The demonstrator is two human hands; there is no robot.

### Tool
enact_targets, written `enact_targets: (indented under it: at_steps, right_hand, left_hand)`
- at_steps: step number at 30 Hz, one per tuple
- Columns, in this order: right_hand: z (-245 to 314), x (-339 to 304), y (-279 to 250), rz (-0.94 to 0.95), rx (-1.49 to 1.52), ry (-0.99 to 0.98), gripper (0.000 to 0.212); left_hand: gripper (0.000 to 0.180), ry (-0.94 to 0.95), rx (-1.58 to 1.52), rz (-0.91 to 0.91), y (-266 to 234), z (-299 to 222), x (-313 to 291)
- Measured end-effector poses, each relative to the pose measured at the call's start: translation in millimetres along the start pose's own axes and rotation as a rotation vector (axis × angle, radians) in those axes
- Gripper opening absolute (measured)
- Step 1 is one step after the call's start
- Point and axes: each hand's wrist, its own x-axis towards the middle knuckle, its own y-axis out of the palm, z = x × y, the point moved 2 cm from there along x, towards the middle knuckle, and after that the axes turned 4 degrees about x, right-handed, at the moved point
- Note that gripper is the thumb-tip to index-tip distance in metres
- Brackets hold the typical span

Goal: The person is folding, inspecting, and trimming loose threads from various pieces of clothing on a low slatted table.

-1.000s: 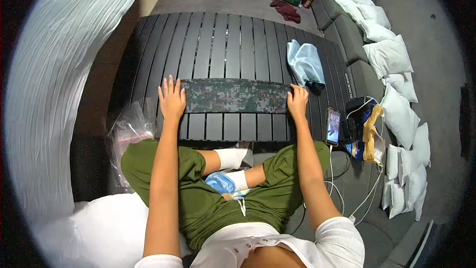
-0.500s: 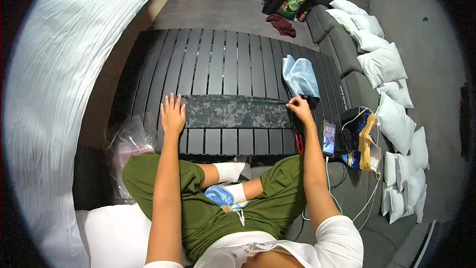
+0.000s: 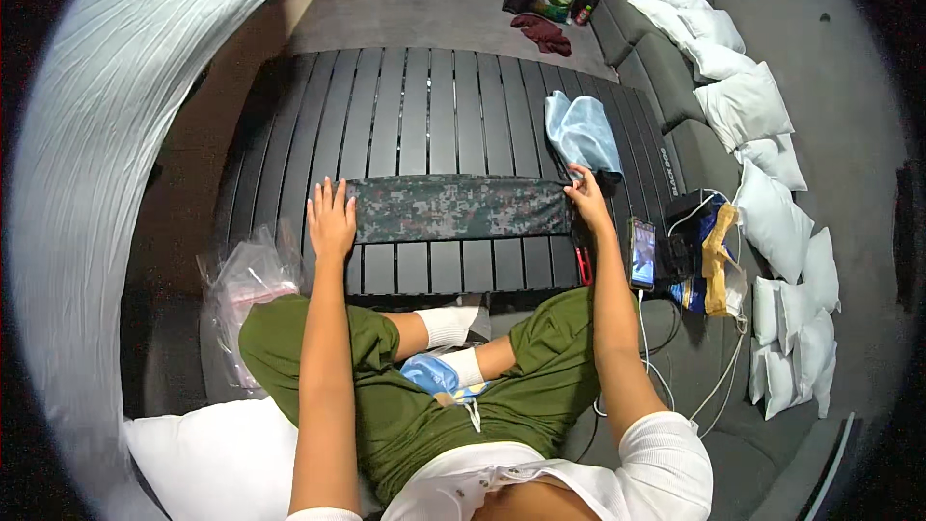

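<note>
A long strip of folded camouflage cloth lies flat across the black slatted table, near its front edge. My left hand rests palm down at the strip's left end, its fingers stretched out. At the other end, my right hand has its thumb and finger closed on the upper right corner of the cloth. Just beyond that hand is a crumpled light blue shiny cloth, with something dark under its near end. A small red-handled tool sits beside my right forearm, partly hidden.
The slatted table spans the area before my crossed legs. At right, a phone on a cable stands by a blue and yellow bag. White pillows line the grey sofa. Clear plastic bags lie at left.
The view has shifted slightly. Both hands stay at the two ends of the camouflage cloth; the fingers of my right hand have moved a little at its corner.
</note>
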Motion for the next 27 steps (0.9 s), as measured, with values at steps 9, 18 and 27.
enact_targets:
  at_steps: [9, 18, 27]
  right_hand:
    - [9.0, -24.8, 32.1, -0.264, -0.877, -0.142, 0.044]
    - [14.0, -48.6, 87.6, -0.036, -1.032, -0.373, 0.051]
    - [10.0, -56.4, 57.6, -0.341, -1.068, -0.384, 0.052]
  left_hand:
    - [0.041, 0.027, 0.018, -0.037, -4.6, -3.8, 0.8]
    - [0.043, 0.184, -0.007, -0.071, -7.2, -17.9, -2.9]
    - [0.049, 0.077, 0.113, 0.058, -6.8, -13.9, -5.1]
